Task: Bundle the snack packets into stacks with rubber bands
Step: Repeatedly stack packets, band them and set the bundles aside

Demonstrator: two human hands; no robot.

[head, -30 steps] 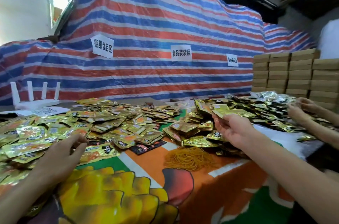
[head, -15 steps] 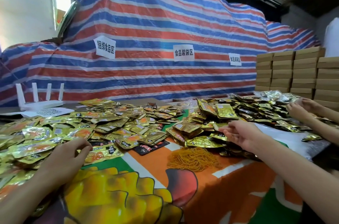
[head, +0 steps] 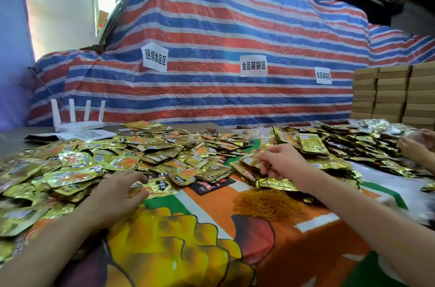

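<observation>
- Step in hand: gathering loose packets; no stack is squared up in view and neither hand holds a band
- snack packets (head: 146,152) lie in a wide loose heap on the printed table cover (head: 211,228), with a second heap on the right side
- left hand (head: 120,189) is at the near edge of the left heap, with thumb and forefinger pinching the edge of a gold packet (head: 162,186)
- right hand (head: 280,162) has its fingers curled down into the right heap; the packets hide the tips, so I cannot tell if it grips one
- rubber bands (head: 266,202) are an orange tangle on the cover, just beside the right heap and near the right wrist, touched by neither hand
- Next move probably calls for pulling packets free, laying them face to face, evening the edges, then one hand clamps the stack while the other fetches a band
- Risk: the foil looks slippery, so a loose stack may fan out before banding
- another person's hands (head: 412,148) work at the far right; white router (head: 75,122), striped tarp (head: 235,28) and cardboard boxes (head: 390,93) are behind
</observation>
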